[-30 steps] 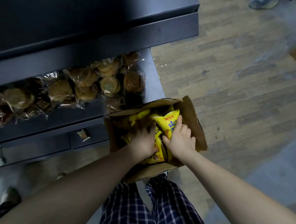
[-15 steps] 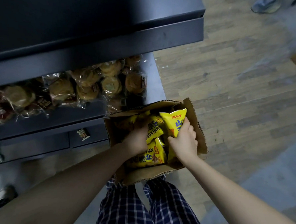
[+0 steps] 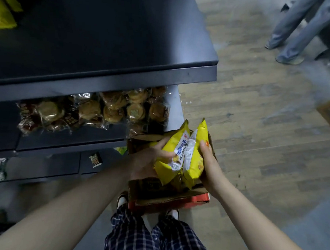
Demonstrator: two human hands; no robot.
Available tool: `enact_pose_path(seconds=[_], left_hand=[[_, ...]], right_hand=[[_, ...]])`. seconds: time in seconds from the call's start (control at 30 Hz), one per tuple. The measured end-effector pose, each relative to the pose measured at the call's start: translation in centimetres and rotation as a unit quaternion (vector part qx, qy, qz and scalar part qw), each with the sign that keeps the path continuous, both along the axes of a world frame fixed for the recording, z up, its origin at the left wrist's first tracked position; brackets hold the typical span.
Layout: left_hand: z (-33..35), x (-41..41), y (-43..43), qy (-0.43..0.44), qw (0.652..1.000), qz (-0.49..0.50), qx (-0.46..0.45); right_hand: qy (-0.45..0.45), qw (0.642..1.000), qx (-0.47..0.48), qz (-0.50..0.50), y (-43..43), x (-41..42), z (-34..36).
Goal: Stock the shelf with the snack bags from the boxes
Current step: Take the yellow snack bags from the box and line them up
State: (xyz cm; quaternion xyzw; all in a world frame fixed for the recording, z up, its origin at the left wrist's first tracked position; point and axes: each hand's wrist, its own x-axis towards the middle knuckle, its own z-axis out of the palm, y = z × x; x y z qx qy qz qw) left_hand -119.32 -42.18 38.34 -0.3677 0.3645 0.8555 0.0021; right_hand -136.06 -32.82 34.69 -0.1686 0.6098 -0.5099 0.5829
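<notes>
Your left hand (image 3: 147,162) and right hand (image 3: 210,165) clasp a bunch of yellow snack bags (image 3: 177,156) between them, just above the open box (image 3: 157,191) (more seem to lie inside). The bags stand on end, tops pointing toward the shelf (image 3: 107,45), which lies ahead and to your left; your left hand is nearer it.

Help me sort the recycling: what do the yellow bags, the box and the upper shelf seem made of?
The bags: glossy printed plastic film, creased and catching light. The box: matte brown cardboard with bent flaps, red print outside. The shelf: probably painted sheet metal, dark and smooth, with a folded front lip.
</notes>
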Motion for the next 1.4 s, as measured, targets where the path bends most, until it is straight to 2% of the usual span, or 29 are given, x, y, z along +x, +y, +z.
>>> enact_pose_path(seconds=[0.1,0.2,0.33,0.47,0.57,0.63,0.77,0.87,0.97,1.1,1.27,1.4], left_hand=[[1.4,-0.9,1.5,0.029,0.999,0.027,-0.021],[3.1,-2.3,3.3,0.036,0.990,0.045,-0.129],[6.7,-3.2,5.3,0.042,0.934,0.041,-0.353],[11.3,-1.6,5.9,0.089,0.879,0.078,-0.463],[14.4,-0.2,5.3,0.127,0.847,0.170,-0.488],[16.3,0.4,4.8,0.143,0.829,0.231,-0.489],[19.4,1.3,3.7,0.154,0.795,0.288,-0.511],[20.4,2.6,2.1,0.120,0.766,0.322,-0.543],[21.3,4.6,-0.1,0.068,0.753,0.306,-0.579],[22.7,8.3,-3.9,-0.013,0.720,0.283,-0.633],[22.4,13.5,-9.4,-0.055,0.680,0.373,-0.628],[21.6,16.8,-14.0,-0.146,0.638,0.413,-0.634]], right_hand=[[0.029,0.998,-0.047,0.010,-0.3,0.4,2.0],[0.072,0.992,-0.102,-0.017,-0.2,1.1,4.1],[0.143,0.968,-0.184,-0.096,1.1,2.5,8.2],[0.212,0.933,-0.270,-0.110,1.5,3.7,13.1],[0.273,0.900,-0.329,-0.083,0.3,4.4,16.1],[0.259,0.895,-0.359,-0.050,-1.0,5.3,18.3],[0.212,0.893,-0.397,-0.006,-4.1,7.8,21.8],[0.211,0.883,-0.416,0.043,-6.5,9.3,24.0],[0.202,0.891,-0.395,0.094,-9.0,10.4,25.8],[0.157,0.929,-0.301,0.147,-12.7,12.1,26.7],[-0.005,0.974,-0.185,0.129,-16.5,15.0,27.5],[-0.016,0.979,-0.154,0.132,-18.3,16.6,27.1]])
